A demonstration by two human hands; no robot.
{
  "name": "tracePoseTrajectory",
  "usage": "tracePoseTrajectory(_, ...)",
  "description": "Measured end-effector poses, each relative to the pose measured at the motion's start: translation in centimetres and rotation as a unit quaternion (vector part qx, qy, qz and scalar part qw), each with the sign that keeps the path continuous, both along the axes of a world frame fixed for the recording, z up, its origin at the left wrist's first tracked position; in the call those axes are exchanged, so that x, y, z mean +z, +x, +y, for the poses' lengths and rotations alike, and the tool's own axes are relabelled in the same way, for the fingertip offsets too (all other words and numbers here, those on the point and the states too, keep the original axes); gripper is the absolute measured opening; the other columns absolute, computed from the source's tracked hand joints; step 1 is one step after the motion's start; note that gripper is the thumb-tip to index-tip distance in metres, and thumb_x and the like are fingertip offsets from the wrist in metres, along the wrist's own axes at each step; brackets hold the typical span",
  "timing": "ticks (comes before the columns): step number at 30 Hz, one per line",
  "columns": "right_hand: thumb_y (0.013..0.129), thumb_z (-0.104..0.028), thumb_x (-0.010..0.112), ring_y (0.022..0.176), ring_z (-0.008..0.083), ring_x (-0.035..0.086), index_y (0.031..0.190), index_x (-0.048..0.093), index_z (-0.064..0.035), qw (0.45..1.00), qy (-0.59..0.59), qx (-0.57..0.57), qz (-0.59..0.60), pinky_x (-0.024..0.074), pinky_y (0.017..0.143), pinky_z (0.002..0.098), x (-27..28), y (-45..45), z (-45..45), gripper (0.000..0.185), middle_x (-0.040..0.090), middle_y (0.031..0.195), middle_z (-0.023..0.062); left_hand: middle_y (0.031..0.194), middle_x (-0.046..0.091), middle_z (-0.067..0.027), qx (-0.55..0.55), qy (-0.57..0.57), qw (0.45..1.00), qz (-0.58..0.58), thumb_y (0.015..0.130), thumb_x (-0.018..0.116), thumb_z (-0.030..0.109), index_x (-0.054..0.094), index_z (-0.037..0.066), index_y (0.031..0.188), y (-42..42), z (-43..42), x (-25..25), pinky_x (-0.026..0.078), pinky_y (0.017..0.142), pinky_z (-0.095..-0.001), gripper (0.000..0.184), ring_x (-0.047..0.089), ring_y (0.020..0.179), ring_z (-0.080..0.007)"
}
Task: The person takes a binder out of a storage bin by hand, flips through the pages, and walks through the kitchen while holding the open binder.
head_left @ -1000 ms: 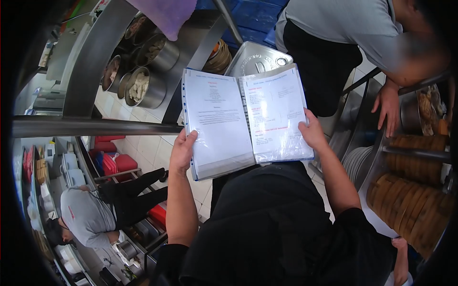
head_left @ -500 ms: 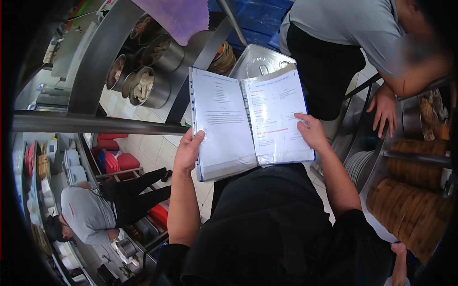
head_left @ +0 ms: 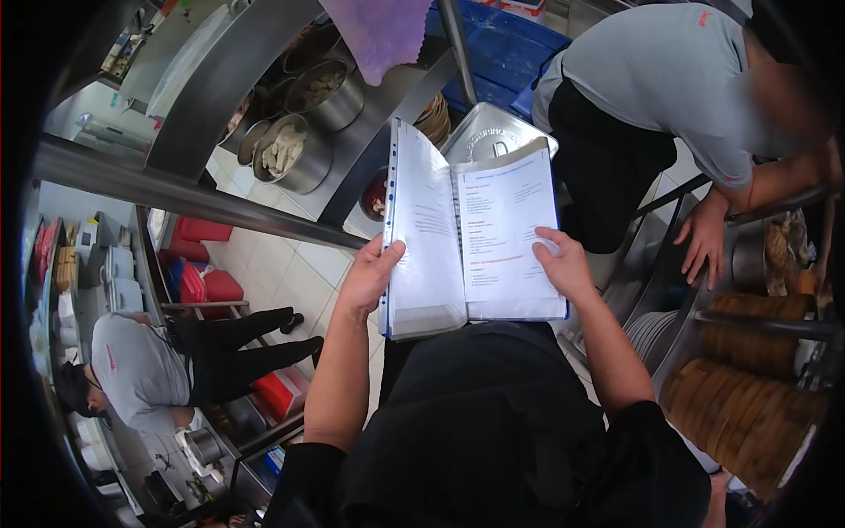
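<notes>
Pale tiled flooring (head_left: pixel 255 255) shows between steel shelving, crossed by a thick metal rail (head_left: pixel 238 209) that ends near the left hand. One person in a grey shirt (head_left: pixel 651 79) leans at the upper right; another grey-shirted person (head_left: pixel 136 365) bends at the lower left. Round brown bamboo steamers (head_left: pixel 739 422) and white plates (head_left: pixel 653 339) line the right side; steel pots with pale food (head_left: pixel 299 167) and a purple cloth (head_left: pixel 387 40) lie beyond the rail. An open, blue-edged binder with plastic-sleeved pages (head_left: pixel 510 229) sits before the black apron, partly covering an embossed silver metal lid (head_left: pixel 497 132). Its left page curves and catches glare; small print is illegible. The left hand (head_left: pixel 371 275) clamps its left edge, thumb on top. The right hand (head_left: pixel 565 264) touches the right page, thumb and forefinger slightly apart; its grip underneath is hidden, so I cannot tell how firm.
</notes>
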State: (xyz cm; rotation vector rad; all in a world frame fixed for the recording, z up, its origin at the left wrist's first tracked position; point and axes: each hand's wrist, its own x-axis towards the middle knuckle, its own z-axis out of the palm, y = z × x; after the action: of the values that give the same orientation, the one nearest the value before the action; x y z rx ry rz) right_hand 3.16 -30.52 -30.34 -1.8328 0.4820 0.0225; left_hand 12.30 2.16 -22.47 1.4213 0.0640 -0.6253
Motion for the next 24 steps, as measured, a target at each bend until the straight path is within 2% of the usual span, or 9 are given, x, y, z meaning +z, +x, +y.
tracePoseTrajectory(7, 0.087, -0.026, 0.072, 0.103, 0.0300, 0.068, 0.118, 0.068, 0.0005, 0.999, -0.035, 0.027, -0.015, 0.0523, 0.090, 0.0351, 3.2, 0.5, 1.6, 0.041, 0.068, 0.118, 0.0210, 0.117, 0.067, -0.0087, 0.005, -0.002, 1.000, 0.013, 0.102, 0.057, 0.022, 0.055, -0.001, 0.132, -0.3, -0.1, -0.6, 0.054, 0.089, -0.0316, 0.038, 0.066, 0.101, -0.0159)
tracePoseTrajectory(11, 0.087, -0.026, 0.073, 0.106, 0.0317, 0.067, 0.118, 0.068, 0.0013, 0.999, -0.029, 0.027, -0.038, 0.0515, 0.092, 0.0359, 1.2, 0.6, 1.1, 0.042, 0.068, 0.118, 0.0213, 0.114, 0.068, -0.0095, 0.026, -0.018, 0.999, 0.015, 0.104, 0.054, 0.024, 0.058, -0.001, 0.128, -0.6, -0.1, -0.3, 0.054, 0.088, -0.0323, 0.035, 0.066, 0.099, -0.0164)
tracePoseTrajectory(16, 0.084, -0.030, 0.076, 0.110, 0.0329, 0.066, 0.118, 0.068, 0.0014, 0.999, -0.031, 0.025, -0.025, 0.0502, 0.095, 0.0373, 1.7, 0.7, 1.2, 0.047, 0.068, 0.119, 0.0211, 0.114, 0.068, -0.0105, 0.050, -0.044, 0.997, 0.041, 0.105, 0.051, 0.023, 0.057, -0.002, 0.129, -0.8, -0.3, -0.2, 0.054, 0.089, -0.0329, 0.035, 0.067, 0.100, -0.0178)
tracePoseTrajectory(19, 0.081, -0.036, 0.079, 0.111, 0.0350, 0.064, 0.118, 0.067, 0.0021, 0.998, -0.055, 0.033, -0.022, 0.0497, 0.096, 0.0387, 2.9, 1.0, 2.0, 0.055, 0.066, 0.118, 0.0229, 0.114, 0.068, -0.0104, 0.060, -0.051, 0.995, 0.060, 0.105, 0.052, 0.022, 0.058, -0.002, 0.129, -0.8, -0.9, -1.1, 0.054, 0.088, -0.0327, 0.035, 0.067, 0.099, -0.0178)
tracePoseTrajectory(22, 0.077, -0.038, 0.083, 0.110, 0.0316, 0.065, 0.123, 0.064, 0.0051, 0.990, -0.127, 0.062, -0.020, 0.0512, 0.094, 0.0369, 5.2, 1.3, 3.6, 0.066, 0.064, 0.120, 0.0238, 0.113, 0.068, -0.0101, 0.089, -0.056, 0.992, 0.067, 0.104, 0.052, 0.022, 0.058, -0.001, 0.129, -1.5, -2.6, -1.3, 0.054, 0.088, -0.0324, 0.034, 0.067, 0.098, -0.0177)
tracePoseTrajectory(24, 0.072, -0.046, 0.084, 0.114, 0.0355, 0.062, 0.126, 0.061, 0.0052, 0.984, -0.153, 0.092, 0.000, 0.0491, 0.098, 0.0395, 6.4, 1.6, 5.0, 0.078, 0.061, 0.123, 0.0246, 0.114, 0.068, -0.0103, 0.089, -0.075, 0.990, 0.077, 0.104, 0.052, 0.021, 0.058, -0.001, 0.129, -1.8, -3.5, -1.8, 0.053, 0.088, -0.0324, 0.033, 0.066, 0.099, -0.0181)
